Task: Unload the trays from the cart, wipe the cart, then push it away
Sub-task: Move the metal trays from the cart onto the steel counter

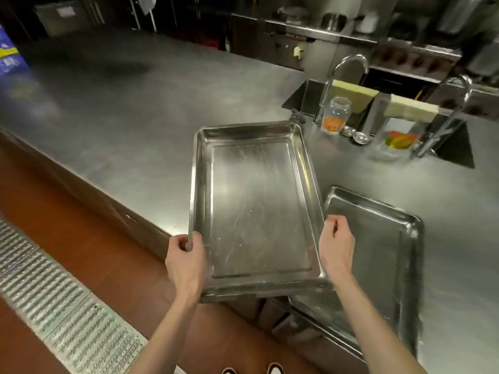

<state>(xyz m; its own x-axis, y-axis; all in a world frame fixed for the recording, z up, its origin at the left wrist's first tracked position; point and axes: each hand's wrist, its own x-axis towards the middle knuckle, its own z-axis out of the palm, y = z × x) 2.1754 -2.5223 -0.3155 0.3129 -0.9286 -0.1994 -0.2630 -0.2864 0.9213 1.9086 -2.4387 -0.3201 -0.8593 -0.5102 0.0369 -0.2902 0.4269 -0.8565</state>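
Note:
I hold a large empty steel tray (259, 201) over the front edge of the steel counter (129, 114). My left hand (185, 259) grips its left rim near the near corner. My right hand (336, 242) grips its right rim. A second steel tray (378, 252) lies on the counter to the right, partly under the held tray and overhanging the counter's front edge. The cart is not in view.
Two sinks with tall faucets (348, 74) sit at the back right. A glass jar (336, 116), small metal cups (360, 137) and a clear container (397, 141) stand near them. A blue box (9, 54) sits far left. Red floor and a metal drain grate (54, 300) lie below.

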